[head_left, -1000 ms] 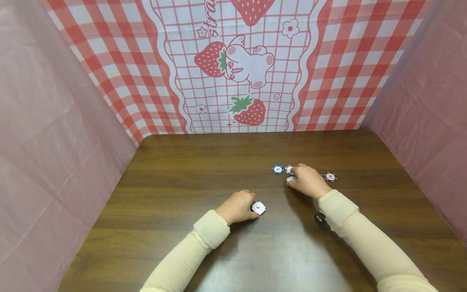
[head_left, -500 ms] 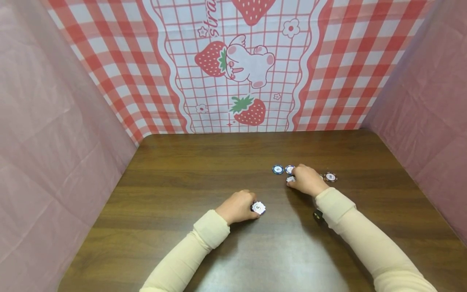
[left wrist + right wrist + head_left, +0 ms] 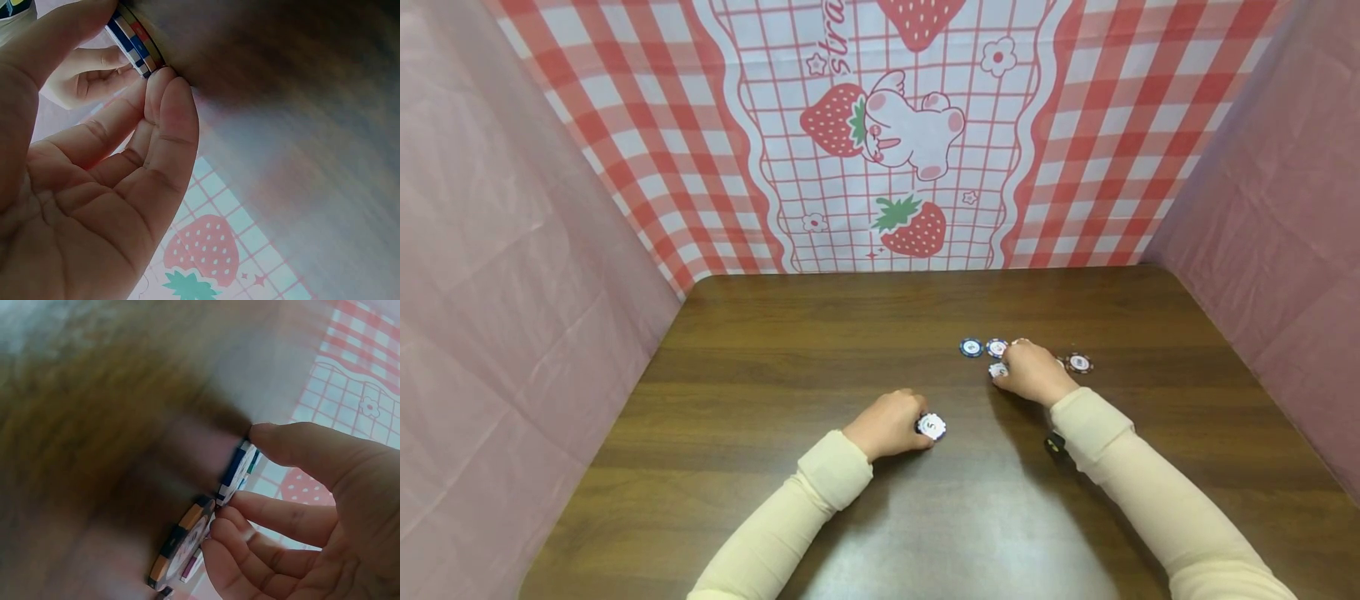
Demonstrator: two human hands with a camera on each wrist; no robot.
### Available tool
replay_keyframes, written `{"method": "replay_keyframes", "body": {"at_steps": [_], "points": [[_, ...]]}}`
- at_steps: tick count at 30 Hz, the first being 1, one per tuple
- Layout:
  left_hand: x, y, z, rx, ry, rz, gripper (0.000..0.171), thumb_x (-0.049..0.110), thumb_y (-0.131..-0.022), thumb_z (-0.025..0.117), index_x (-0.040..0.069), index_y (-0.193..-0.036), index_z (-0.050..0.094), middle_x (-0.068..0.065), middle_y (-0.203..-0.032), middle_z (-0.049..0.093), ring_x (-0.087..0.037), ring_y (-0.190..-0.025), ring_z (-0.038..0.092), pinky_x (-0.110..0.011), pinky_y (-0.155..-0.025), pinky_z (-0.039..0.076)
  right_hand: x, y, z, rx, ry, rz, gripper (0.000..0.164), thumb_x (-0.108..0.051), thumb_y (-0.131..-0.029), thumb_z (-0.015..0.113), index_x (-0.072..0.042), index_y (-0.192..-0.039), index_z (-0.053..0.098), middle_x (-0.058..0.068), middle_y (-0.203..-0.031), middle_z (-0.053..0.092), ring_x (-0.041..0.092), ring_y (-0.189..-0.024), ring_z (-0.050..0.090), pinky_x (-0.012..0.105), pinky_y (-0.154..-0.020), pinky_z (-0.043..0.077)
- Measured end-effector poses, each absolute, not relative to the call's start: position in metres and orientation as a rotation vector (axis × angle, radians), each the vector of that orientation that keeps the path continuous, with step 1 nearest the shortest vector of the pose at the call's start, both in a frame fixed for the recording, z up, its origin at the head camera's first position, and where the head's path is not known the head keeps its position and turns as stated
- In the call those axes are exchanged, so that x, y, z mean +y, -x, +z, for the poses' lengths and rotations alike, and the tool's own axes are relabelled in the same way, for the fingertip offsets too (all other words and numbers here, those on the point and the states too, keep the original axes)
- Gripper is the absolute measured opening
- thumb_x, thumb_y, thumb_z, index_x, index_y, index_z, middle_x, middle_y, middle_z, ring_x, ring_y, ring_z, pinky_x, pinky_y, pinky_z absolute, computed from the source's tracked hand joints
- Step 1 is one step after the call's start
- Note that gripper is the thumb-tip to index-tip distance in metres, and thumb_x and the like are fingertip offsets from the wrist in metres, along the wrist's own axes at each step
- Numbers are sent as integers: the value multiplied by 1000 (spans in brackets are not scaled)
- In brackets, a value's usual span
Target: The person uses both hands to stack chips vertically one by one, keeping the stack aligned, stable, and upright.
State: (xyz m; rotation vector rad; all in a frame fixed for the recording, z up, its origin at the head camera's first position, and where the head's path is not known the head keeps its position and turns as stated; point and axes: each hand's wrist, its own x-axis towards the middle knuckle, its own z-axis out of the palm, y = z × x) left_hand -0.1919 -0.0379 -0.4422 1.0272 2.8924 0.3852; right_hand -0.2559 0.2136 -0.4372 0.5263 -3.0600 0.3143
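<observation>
My left hand [image 3: 891, 423] grips a small stack of poker chips [image 3: 932, 427], white-faced on top, at the middle of the table. In the left wrist view the stack's edges [image 3: 139, 47] show blue, white, red and yellowish bands between thumb and fingers. Farther right, my right hand [image 3: 1036, 372] pinches a white-and-navy poker chip [image 3: 997, 371] at the table surface. The right wrist view has this chip [image 3: 232, 475] between thumb and index finger. An orange-and-black chip [image 3: 181, 540] lies beside the curled fingers. The right hand partly covers other chips.
Two blue-edged chips [image 3: 971, 347] lie just beyond the right fingertips. A brown-edged chip [image 3: 1079, 363] is right of the right hand, with another chip partly hidden beside it. Brown wood table [image 3: 775, 358]; a checked strawberry cloth [image 3: 910, 142] hangs behind it.
The right hand shifts very slightly right and toward the wearer, so more of the pinched chip and a chip edge behind the fingers show. The left hand stays in place.
</observation>
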Motion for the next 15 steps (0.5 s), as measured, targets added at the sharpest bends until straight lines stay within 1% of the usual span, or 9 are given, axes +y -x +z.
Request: {"method": "replay_keyframes", "body": {"at_steps": [6, 15], "points": [[-38, 192, -442, 2895, -1027, 382, 24, 32, -68, 74, 14, -74, 60, 7, -69, 52, -8, -65, 47, -23, -57, 38, 215, 256, -437, -3052, -558, 317, 22, -20, -67, 68, -11, -55, 51, 8, -66, 53, 23, -63, 49, 42, -59, 43], [-38, 192, -442, 2893, -1022, 381, 24, 33, -69, 74, 14, -77, 61, 7, -70, 54, -8, -66, 47, -23, -58, 39, 215, 254, -436, -3029, -592, 345, 22, -19, -65, 69, -11, -56, 51, 6, -66, 50, 22, -63, 46, 39, -58, 40]]}}
